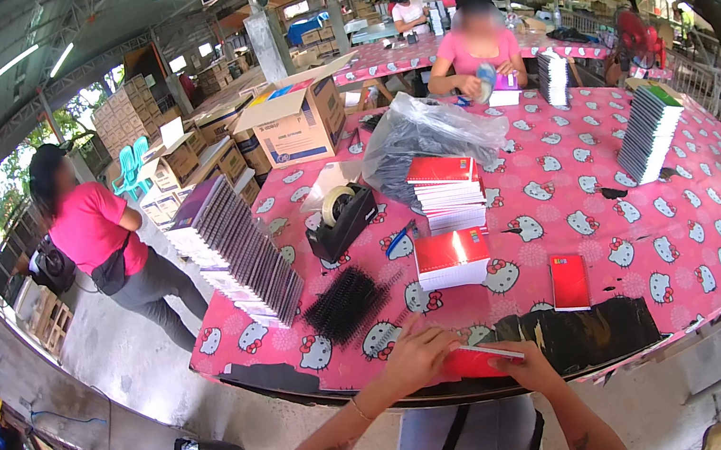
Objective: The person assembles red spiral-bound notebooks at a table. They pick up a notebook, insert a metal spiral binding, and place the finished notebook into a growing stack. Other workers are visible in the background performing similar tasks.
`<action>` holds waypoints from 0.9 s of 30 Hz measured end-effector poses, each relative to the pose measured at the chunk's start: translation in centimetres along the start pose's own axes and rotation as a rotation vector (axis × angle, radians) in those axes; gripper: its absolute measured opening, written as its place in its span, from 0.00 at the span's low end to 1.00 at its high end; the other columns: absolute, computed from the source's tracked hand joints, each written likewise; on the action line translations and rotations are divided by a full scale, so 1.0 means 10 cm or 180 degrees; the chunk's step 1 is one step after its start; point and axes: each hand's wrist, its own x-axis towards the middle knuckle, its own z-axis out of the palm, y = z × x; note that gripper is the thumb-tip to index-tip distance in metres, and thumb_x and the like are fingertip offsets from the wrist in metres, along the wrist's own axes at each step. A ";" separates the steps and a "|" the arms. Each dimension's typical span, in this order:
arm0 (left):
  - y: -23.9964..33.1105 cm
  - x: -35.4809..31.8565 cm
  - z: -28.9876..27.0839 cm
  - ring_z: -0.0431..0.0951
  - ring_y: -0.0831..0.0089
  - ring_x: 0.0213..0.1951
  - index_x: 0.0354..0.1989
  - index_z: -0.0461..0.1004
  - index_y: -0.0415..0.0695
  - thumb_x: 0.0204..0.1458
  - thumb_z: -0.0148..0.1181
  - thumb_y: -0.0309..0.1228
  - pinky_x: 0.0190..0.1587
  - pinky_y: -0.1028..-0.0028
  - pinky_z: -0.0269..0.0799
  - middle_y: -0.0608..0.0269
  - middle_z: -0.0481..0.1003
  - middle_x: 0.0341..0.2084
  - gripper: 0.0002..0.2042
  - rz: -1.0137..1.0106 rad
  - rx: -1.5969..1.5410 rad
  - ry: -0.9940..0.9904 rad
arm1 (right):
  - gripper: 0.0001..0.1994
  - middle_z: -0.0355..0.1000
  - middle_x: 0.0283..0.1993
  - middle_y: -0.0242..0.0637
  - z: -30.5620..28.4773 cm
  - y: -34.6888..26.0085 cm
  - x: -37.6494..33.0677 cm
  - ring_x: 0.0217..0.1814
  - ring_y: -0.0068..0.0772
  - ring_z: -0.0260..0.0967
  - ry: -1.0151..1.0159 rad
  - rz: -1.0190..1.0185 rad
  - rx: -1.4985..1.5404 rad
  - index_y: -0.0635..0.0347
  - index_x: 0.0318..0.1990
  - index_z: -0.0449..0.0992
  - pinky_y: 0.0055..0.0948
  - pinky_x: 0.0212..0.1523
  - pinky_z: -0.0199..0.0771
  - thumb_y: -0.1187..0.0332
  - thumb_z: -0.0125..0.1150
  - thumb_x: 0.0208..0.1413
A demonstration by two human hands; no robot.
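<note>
head view, items as i log them. item 1: left hand (pixel 418 357), fingers curled down over the top of a red notebook (pixel 476 361) at the near table edge. item 2: right hand (pixel 528 367), fingers closed under the same notebook's right end; both hands hold it just above the pink patterned tablecloth (pixel 656 260). item 3: black plastic sheet (pixel 591 331), just right of the hands. item 4: single red booklet (pixel 569 282) lying flat beyond it. item 5: 2 stacks of red-covered notebooks (pixel 453 259) behind the hands. item 6: black comb bindings (pixel 347 302), left. item 7: tape dispenser (pixel 342 219), farther back.
</note>
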 end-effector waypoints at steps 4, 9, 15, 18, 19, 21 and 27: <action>-0.02 0.09 -0.09 0.79 0.56 0.41 0.44 0.77 0.45 0.54 0.63 0.31 0.45 0.60 0.74 0.58 0.78 0.37 0.10 0.0387 -0.0539 -0.0123 | 0.17 0.80 0.44 0.37 -0.06 -0.05 -0.03 0.42 0.18 0.68 -0.0016 -0.0174 -0.0013 0.61 0.56 0.78 0.22 0.47 0.71 0.75 0.63 0.59; -0.01 0.11 -0.07 0.79 0.56 0.38 0.44 0.77 0.45 0.52 0.66 0.30 0.40 0.63 0.75 0.58 0.77 0.36 0.11 0.0334 -0.0682 -0.0276 | 0.17 0.81 0.43 0.37 -0.05 -0.10 -0.07 0.41 0.18 0.68 -0.0078 -0.0269 -0.0024 0.59 0.56 0.78 0.23 0.46 0.72 0.76 0.63 0.59; -0.08 0.12 -0.07 0.79 0.58 0.38 0.42 0.77 0.45 0.50 0.68 0.29 0.40 0.63 0.75 0.60 0.78 0.35 0.12 0.0137 -0.1213 -0.0621 | 0.17 0.80 0.42 0.35 -0.06 -0.17 -0.04 0.41 0.17 0.68 -0.0177 -0.0217 -0.0012 0.57 0.57 0.78 0.22 0.45 0.72 0.76 0.63 0.59; -0.07 0.13 -0.11 0.78 0.58 0.43 0.44 0.77 0.45 0.51 0.67 0.34 0.49 0.60 0.71 0.59 0.78 0.38 0.14 0.0072 -0.1109 -0.0709 | 0.17 0.80 0.41 0.33 -0.05 -0.11 -0.04 0.40 0.17 0.68 -0.0146 -0.0180 0.0146 0.59 0.57 0.78 0.22 0.45 0.72 0.75 0.63 0.59; -0.08 0.12 -0.12 0.77 0.58 0.47 0.47 0.76 0.45 0.52 0.66 0.37 0.53 0.57 0.68 0.57 0.78 0.42 0.16 0.0062 -0.0953 -0.0748 | 0.17 0.80 0.41 0.32 -0.03 -0.09 -0.04 0.40 0.17 0.68 -0.0096 -0.0207 0.0210 0.60 0.57 0.78 0.22 0.45 0.72 0.74 0.63 0.60; 0.05 0.12 -0.12 0.72 0.55 0.56 0.54 0.73 0.44 0.55 0.62 0.44 0.59 0.49 0.60 0.52 0.74 0.52 0.22 -0.0011 -0.0035 -0.0507 | 0.17 0.79 0.41 0.31 -0.01 -0.07 -0.03 0.40 0.17 0.68 0.0025 -0.0065 0.0457 0.61 0.57 0.77 0.22 0.44 0.72 0.73 0.63 0.60; 0.46 -0.59 0.52 0.55 0.49 0.70 0.67 0.60 0.36 0.56 0.49 0.61 0.65 0.35 0.45 0.42 0.58 0.68 0.42 -0.0176 0.1195 -0.0031 | 0.18 0.77 0.42 0.28 0.12 -0.16 0.01 0.41 0.15 0.67 0.0238 0.0157 0.0912 0.63 0.58 0.76 0.19 0.43 0.71 0.72 0.63 0.60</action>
